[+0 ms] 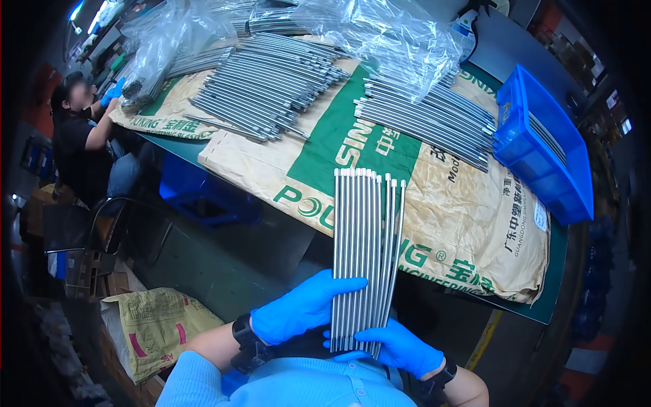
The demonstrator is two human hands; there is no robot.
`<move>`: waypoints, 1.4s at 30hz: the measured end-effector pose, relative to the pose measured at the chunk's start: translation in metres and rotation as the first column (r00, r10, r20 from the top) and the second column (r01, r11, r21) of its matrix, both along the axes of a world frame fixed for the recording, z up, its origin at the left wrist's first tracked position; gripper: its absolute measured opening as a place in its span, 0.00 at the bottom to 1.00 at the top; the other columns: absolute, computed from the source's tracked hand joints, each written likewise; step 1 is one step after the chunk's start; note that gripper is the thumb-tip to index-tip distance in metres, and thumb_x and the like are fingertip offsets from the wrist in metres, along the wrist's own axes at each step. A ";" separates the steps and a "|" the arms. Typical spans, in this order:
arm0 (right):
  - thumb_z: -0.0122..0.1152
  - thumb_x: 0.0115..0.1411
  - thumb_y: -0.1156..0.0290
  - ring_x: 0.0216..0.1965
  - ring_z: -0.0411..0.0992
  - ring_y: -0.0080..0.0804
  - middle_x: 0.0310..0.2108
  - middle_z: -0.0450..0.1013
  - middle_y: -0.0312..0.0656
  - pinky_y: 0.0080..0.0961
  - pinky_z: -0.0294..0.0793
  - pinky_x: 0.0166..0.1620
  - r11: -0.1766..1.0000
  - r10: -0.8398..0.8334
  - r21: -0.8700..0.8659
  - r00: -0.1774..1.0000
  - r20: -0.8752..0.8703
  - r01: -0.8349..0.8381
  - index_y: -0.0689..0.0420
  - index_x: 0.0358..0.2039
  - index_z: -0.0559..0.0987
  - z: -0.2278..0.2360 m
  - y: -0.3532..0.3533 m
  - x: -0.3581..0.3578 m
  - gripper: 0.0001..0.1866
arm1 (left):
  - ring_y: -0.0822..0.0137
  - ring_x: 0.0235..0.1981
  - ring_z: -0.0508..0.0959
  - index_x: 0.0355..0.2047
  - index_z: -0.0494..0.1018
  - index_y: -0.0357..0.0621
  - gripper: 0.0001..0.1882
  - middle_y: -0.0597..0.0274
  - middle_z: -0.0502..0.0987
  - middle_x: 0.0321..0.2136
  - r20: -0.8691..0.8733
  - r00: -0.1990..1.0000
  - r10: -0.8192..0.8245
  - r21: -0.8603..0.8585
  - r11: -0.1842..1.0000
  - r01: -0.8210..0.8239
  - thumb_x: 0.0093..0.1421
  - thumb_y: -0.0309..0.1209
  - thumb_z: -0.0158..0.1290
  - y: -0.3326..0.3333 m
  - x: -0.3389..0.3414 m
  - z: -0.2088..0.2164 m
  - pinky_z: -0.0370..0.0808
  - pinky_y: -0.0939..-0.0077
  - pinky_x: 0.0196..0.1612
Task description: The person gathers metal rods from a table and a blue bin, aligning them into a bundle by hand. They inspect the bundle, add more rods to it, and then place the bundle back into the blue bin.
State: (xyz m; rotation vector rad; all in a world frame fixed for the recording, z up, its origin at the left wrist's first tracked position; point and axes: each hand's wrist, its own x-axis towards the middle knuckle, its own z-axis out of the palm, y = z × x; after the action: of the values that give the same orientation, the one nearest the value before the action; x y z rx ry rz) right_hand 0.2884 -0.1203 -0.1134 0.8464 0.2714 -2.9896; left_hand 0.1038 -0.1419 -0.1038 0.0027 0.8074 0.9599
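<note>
A flat row of several long, shiny metal rods (359, 251) stands nearly upright in front of my body, lighter tips at the top. My left hand (298, 306), in a blue glove, grips the row from the left side, thumb across the front. Lower down, my right hand (407, 346), also gloved in blue, closes round the bottom right part of the same rods. Its thumb lies on the front; the fingers behind are mostly hidden. On the right side of the row, a few rods lean apart from the others.
Brown-and-green paper sacks (264, 166) cover the table. On them lie a large pile of rods (264, 85) and a smaller pile (427, 119). Clear plastic bags (380, 34) rest behind. A blue bin (542, 149) holding rods stands at the right edge. A seated co-worker (88, 136) works at far left.
</note>
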 end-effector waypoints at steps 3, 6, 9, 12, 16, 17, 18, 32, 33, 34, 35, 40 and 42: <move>0.51 0.54 0.79 0.51 0.67 0.51 0.50 0.65 0.58 0.42 0.67 0.55 0.999 0.003 0.044 0.997 0.074 -0.007 0.67 0.56 0.58 0.009 0.000 0.001 0.28 | 0.59 0.42 0.76 0.51 0.63 0.35 0.23 0.49 0.72 0.43 0.025 1.000 0.007 -0.022 1.000 -0.006 0.56 0.27 0.52 0.000 -0.001 0.004 0.74 0.64 0.46; 0.51 0.54 0.79 0.49 0.69 0.48 0.49 0.67 0.57 0.40 0.68 0.53 0.997 -0.030 0.070 0.991 0.131 0.021 0.67 0.55 0.60 0.013 -0.001 0.003 0.27 | 0.59 0.42 0.76 0.51 0.63 0.35 0.22 0.49 0.73 0.43 0.060 0.998 0.007 -0.016 1.000 -0.006 0.56 0.27 0.52 -0.001 -0.001 0.003 0.74 0.64 0.47; 0.51 0.55 0.79 0.48 0.70 0.45 0.47 0.68 0.55 0.40 0.70 0.52 0.993 -0.094 0.084 0.981 0.170 0.080 0.67 0.54 0.61 0.015 -0.003 0.003 0.25 | 0.60 0.43 0.76 0.51 0.64 0.35 0.22 0.50 0.73 0.43 0.077 0.997 0.017 -0.005 1.000 -0.017 0.56 0.26 0.52 -0.004 -0.001 -0.003 0.74 0.64 0.47; 0.49 0.57 0.80 0.45 0.71 0.41 0.46 0.68 0.49 0.41 0.72 0.50 0.993 -0.117 0.044 0.986 0.116 0.112 0.64 0.53 0.63 0.013 -0.002 0.005 0.21 | 0.61 0.42 0.76 0.50 0.64 0.35 0.21 0.51 0.73 0.43 0.082 0.996 0.030 0.009 0.999 -0.031 0.56 0.26 0.52 -0.006 0.001 -0.010 0.74 0.65 0.47; 0.50 0.58 0.80 0.45 0.71 0.40 0.46 0.68 0.49 0.40 0.73 0.49 0.986 -0.075 0.158 0.977 0.201 0.043 0.63 0.54 0.63 -0.001 -0.003 0.005 0.22 | 0.61 0.42 0.76 0.50 0.65 0.35 0.21 0.52 0.74 0.42 -0.008 1.000 0.023 0.065 0.998 -0.023 0.56 0.26 0.53 -0.003 0.004 -0.015 0.74 0.66 0.47; 0.50 0.58 0.80 0.45 0.71 0.40 0.46 0.68 0.49 0.40 0.73 0.49 0.986 -0.075 0.161 0.977 0.201 0.042 0.63 0.54 0.63 -0.005 -0.003 0.005 0.22 | 0.61 0.42 0.76 0.50 0.65 0.35 0.21 0.52 0.74 0.42 -0.002 1.000 0.031 0.073 0.997 -0.031 0.55 0.25 0.53 -0.003 0.005 -0.019 0.74 0.66 0.47; 0.50 0.58 0.79 0.45 0.70 0.39 0.46 0.68 0.48 0.40 0.73 0.49 0.984 -0.072 0.173 0.975 0.211 0.035 0.63 0.54 0.63 -0.009 -0.004 0.004 0.22 | 0.61 0.42 0.76 0.50 0.65 0.36 0.21 0.52 0.73 0.43 0.004 0.999 0.039 0.080 0.996 -0.039 0.55 0.24 0.53 -0.003 0.005 -0.021 0.73 0.66 0.47; 0.54 0.57 0.79 0.45 0.70 0.39 0.48 0.67 0.47 0.37 0.75 0.46 0.968 -0.078 0.252 0.961 0.266 0.009 0.60 0.55 0.62 -0.036 0.002 0.001 0.25 | 0.65 0.42 0.75 0.48 0.68 0.35 0.20 0.55 0.75 0.41 -0.066 0.997 0.049 0.085 0.995 -0.043 0.54 0.27 0.55 -0.003 0.004 -0.040 0.72 0.71 0.47; 0.54 0.57 0.79 0.45 0.70 0.39 0.48 0.67 0.47 0.37 0.75 0.46 0.968 -0.073 0.251 0.961 0.268 0.004 0.60 0.55 0.62 -0.039 0.001 0.002 0.25 | 0.65 0.42 0.75 0.47 0.69 0.35 0.20 0.55 0.75 0.41 -0.067 0.997 0.047 0.085 0.996 -0.041 0.54 0.27 0.55 -0.002 0.004 -0.041 0.72 0.71 0.47; 0.54 0.57 0.79 0.46 0.70 0.39 0.49 0.67 0.47 0.37 0.75 0.47 0.964 -0.073 0.266 0.961 0.267 -0.001 0.60 0.55 0.62 -0.042 0.001 0.003 0.25 | 0.65 0.42 0.75 0.47 0.69 0.35 0.20 0.55 0.75 0.41 -0.068 0.997 0.045 0.085 0.996 -0.039 0.54 0.27 0.56 -0.002 0.005 -0.042 0.72 0.71 0.47; 0.54 0.57 0.79 0.46 0.70 0.39 0.49 0.67 0.47 0.37 0.75 0.47 0.960 -0.073 0.280 0.961 0.266 -0.005 0.60 0.55 0.62 -0.044 0.000 0.003 0.25 | 0.65 0.42 0.75 0.47 0.69 0.35 0.20 0.55 0.75 0.41 -0.069 0.997 0.043 0.085 0.996 -0.037 0.54 0.27 0.56 -0.002 0.004 -0.042 0.72 0.71 0.47; 0.54 0.57 0.79 0.47 0.70 0.39 0.49 0.66 0.46 0.37 0.74 0.47 0.962 -0.072 0.272 0.960 0.270 -0.005 0.60 0.55 0.62 -0.041 0.003 0.000 0.25 | 0.65 0.42 0.75 0.47 0.69 0.35 0.20 0.55 0.75 0.42 -0.096 0.995 0.041 0.081 0.996 -0.034 0.54 0.28 0.56 -0.001 0.003 -0.041 0.71 0.71 0.47; 0.54 0.57 0.79 0.47 0.70 0.39 0.49 0.66 0.46 0.38 0.74 0.47 0.963 -0.069 0.271 0.959 0.275 -0.008 0.60 0.56 0.62 -0.041 0.002 -0.001 0.25 | 0.65 0.41 0.75 0.46 0.69 0.35 0.20 0.55 0.75 0.41 -0.118 0.992 0.049 0.066 0.997 -0.041 0.54 0.28 0.56 -0.002 0.003 -0.041 0.72 0.71 0.47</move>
State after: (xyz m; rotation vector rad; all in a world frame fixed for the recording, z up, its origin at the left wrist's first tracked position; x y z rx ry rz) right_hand 0.2877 -0.1181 -0.1543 1.2968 0.6704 -2.8454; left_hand 0.1067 -0.1437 -0.1444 0.0986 0.8901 1.0357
